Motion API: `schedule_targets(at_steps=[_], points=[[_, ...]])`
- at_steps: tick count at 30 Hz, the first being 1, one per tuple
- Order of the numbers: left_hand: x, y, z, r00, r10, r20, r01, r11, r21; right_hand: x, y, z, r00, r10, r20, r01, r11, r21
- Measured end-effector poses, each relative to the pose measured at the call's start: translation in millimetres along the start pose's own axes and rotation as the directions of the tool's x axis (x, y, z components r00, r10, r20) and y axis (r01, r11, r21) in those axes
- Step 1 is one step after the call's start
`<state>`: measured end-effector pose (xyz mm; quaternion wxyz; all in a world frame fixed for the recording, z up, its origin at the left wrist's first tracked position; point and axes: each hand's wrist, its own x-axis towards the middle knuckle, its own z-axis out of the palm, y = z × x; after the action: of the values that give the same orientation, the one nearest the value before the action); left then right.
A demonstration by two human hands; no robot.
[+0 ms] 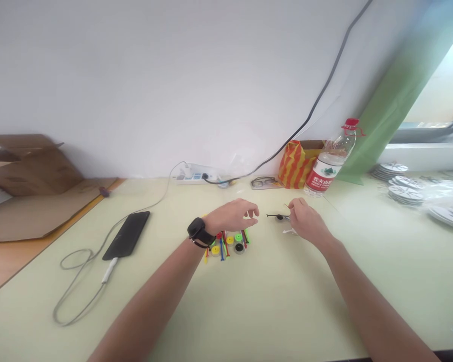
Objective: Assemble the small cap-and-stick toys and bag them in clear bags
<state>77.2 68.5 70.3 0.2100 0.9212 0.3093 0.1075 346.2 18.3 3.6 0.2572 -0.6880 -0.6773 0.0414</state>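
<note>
At the far left edge, flattened cardboard [30,171] is cut off by the frame. Nearer the middle, the left wrist hides part of a heap of coloured plastic pieces [228,242]. Yellow, green and black discs and red, blue and yellow sticks show, but they are too small to tell further. A small white piece [289,231] under the right hand [305,221] is hard to make out.

The left hand [234,215], with a black smartwatch [199,232] on its wrist, hovers over the heap. Its palm faces down and its fingers are loosely curled and half spread, holding nothing that shows. Just right of it, apart from its fingertips, a thin black rod [277,216] with a small black disc on it points toward the left hand. The right hand pinches the rod's right end between thumb and fingertips, with the other fingers folded.

On the pale green surface [249,311], a black phone [127,234] lies to the left with a grey cable [79,281] looped beside it. Along the wall sit a white power strip [191,176], glasses [264,182], a red-and-yellow striped bag [295,165] and a water bottle [330,161] with a red cap. Stacked white plates [398,188] lie at the far right, partly blurred.
</note>
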Motion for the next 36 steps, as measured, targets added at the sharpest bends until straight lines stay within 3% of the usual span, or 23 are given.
schedule_targets(at_steps=[2, 4, 7, 9, 12, 17, 21, 26, 31, 34, 36], points=[[0, 4, 0.8, 0.999, 0.016, -0.035, -0.018, 0.999, -0.05, 0, -8, 0, 1.0, 0.016, -0.005, -0.015, 0.98, 0.2], [1, 9, 3.0, 0.996, 0.046, -0.08, -0.056, 0.99, -0.13, -3, -22, 2, 0.997, 0.052, 0.057, -0.073, 0.884, 0.461], [4, 17, 8.2, 0.986, 0.065, -0.153, -0.098, 0.97, -0.222, -10, -47, 8, 0.974, 0.059, 0.217, -0.208, 0.599, 0.773], [5, 20, 11.5, 0.983, 0.068, -0.169, -0.11, 0.962, -0.249, -16, -60, 13, 0.964, 0.037, 0.264, -0.256, 0.409, 0.876], [6, 17, 14.2, 0.987, 0.086, -0.135, -0.122, 0.951, -0.284, -21, -70, 22, 0.944, 0.008, 0.331, -0.323, 0.232, 0.917], [6, 8, 12.8, 0.995, 0.078, -0.064, -0.094, 0.948, -0.304, -20, -66, 30, 0.902, -0.01, 0.432, -0.426, 0.155, 0.891], [7, 2, 9.1, 0.994, 0.083, -0.065, -0.099, 0.943, -0.319, -17, -63, 26, 0.867, -0.114, 0.485, -0.486, 0.025, 0.874], [4, -1, 4.6, 0.996, 0.06, -0.074, -0.082, 0.928, -0.365, -18, -63, 24, 0.882, -0.122, 0.455, -0.456, 0.028, 0.89], [5, -3, 6.7, 0.99, 0.124, -0.066, -0.14, 0.902, -0.409, -19, -63, 24, 0.889, -0.122, 0.441, -0.436, 0.067, 0.898], [6, -5, 9.1, 0.991, 0.126, -0.039, -0.132, 0.914, -0.383, -20, -64, 24, 0.883, -0.147, 0.446, -0.425, 0.153, 0.892], [6, -6, 10.8, 0.993, 0.114, -0.021, -0.114, 0.926, -0.361, -21, -64, 24, 0.875, -0.157, 0.459, -0.413, 0.256, 0.874]])
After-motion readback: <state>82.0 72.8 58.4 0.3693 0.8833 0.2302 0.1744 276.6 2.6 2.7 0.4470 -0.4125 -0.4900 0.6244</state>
